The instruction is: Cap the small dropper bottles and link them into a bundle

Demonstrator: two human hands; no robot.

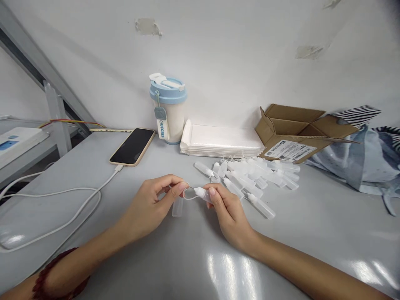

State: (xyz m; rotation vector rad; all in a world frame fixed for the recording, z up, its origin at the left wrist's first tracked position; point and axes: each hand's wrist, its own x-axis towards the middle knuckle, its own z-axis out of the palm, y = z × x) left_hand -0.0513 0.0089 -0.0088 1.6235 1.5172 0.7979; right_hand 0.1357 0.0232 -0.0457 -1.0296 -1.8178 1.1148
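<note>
My right hand (229,212) is closed round a small translucent needle-tip bottle (201,193), its white nozzle pointing left. From that nozzle a thin metal needle reaches toward my left hand (161,200). Thumb and forefinger of the left are pinched at the needle's end, where a thin white cap strap (189,198) loops back to the bottle's neck; whatever cap lies between the fingertips is hidden. Below the left fingers another clear bottle (177,207) rests on the table. Close to my right hand is a pile of similar bottles (250,173).
Behind the pile lie stacked white padded envelopes (221,139) and an open cardboard box (293,131). A lidded cup (171,116) stands by the wall. At left are a phone (133,146) and its white cable (93,193). A grey-blue cloth bag (359,162) sits at right.
</note>
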